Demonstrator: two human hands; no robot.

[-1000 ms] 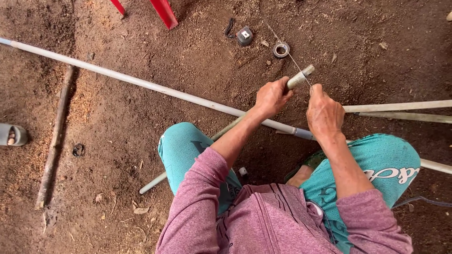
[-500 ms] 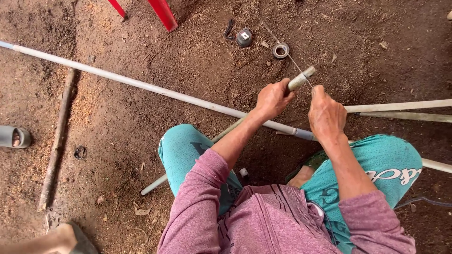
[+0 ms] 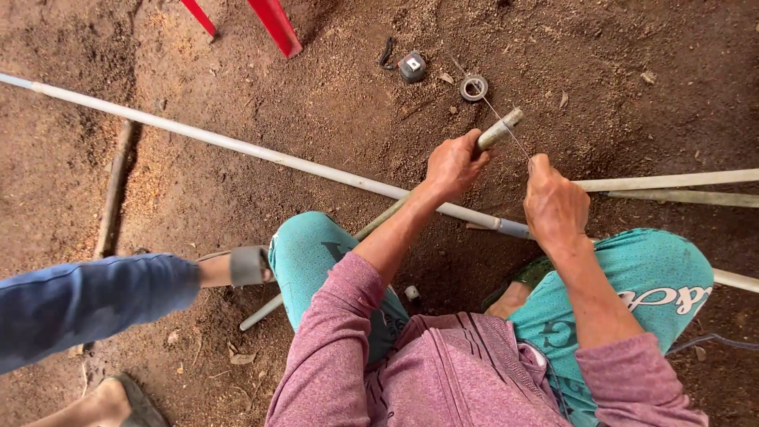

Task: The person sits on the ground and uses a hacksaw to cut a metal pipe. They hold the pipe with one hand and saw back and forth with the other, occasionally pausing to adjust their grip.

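I crouch over a dirt floor in teal trousers and a pink top. My left hand (image 3: 455, 164) grips a short grey pipe (image 3: 500, 130) near its upper end, which tilts up to the right. My right hand (image 3: 553, 202) is closed on a thin strand of tape (image 3: 514, 136) that runs from the pipe's end. A small roll of white tape (image 3: 473, 87) lies on the ground just beyond. A long white pipe (image 3: 237, 146) runs diagonally under my arms.
Another person's leg in blue trousers (image 3: 87, 304) and sandalled foot (image 3: 241, 266) reach in from the left. A tape measure (image 3: 411, 66) lies near the roll. Red metal legs (image 3: 273, 24) stand at top. More pipes (image 3: 672, 182) lie at right, a stick (image 3: 111, 194) at left.
Another person's leg in blue trousers has stepped in from the left, beside my left knee. My hands stay at the pipe's end with the tape strand.
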